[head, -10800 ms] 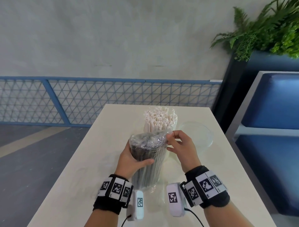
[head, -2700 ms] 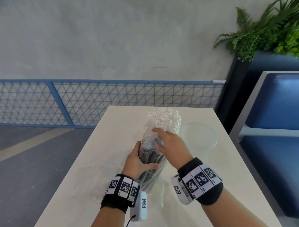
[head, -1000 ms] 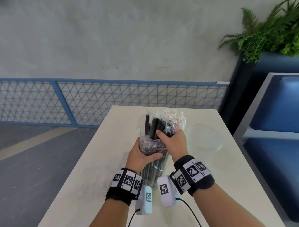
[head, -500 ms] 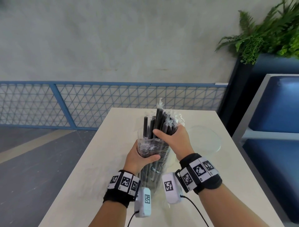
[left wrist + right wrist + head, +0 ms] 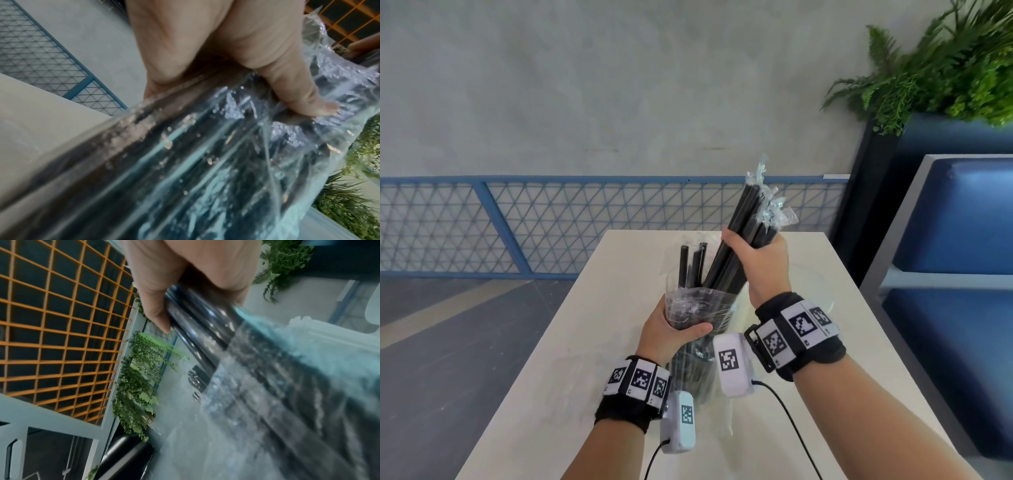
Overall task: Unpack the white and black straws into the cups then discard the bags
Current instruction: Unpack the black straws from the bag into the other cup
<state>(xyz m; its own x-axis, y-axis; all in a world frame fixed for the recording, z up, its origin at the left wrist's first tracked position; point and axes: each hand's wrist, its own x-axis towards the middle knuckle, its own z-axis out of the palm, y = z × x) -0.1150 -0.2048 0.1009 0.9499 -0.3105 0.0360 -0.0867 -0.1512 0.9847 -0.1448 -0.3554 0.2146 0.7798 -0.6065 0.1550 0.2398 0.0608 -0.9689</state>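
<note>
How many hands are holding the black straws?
2. The right hand grips a bunch of black straws pulled partway up. The left hand grips the clear bag around the rest.

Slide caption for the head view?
Right hand pulls black straws from the bag gripped by left hand.

It looks like a café or canteen seating corner. A pale worktop stands beside a blue padded bench with a grey frame. Ferns spill from a dark planter above the seat. Behind runs a blue mesh railing against a bare concrete wall, with an orange grid overhead.
</note>
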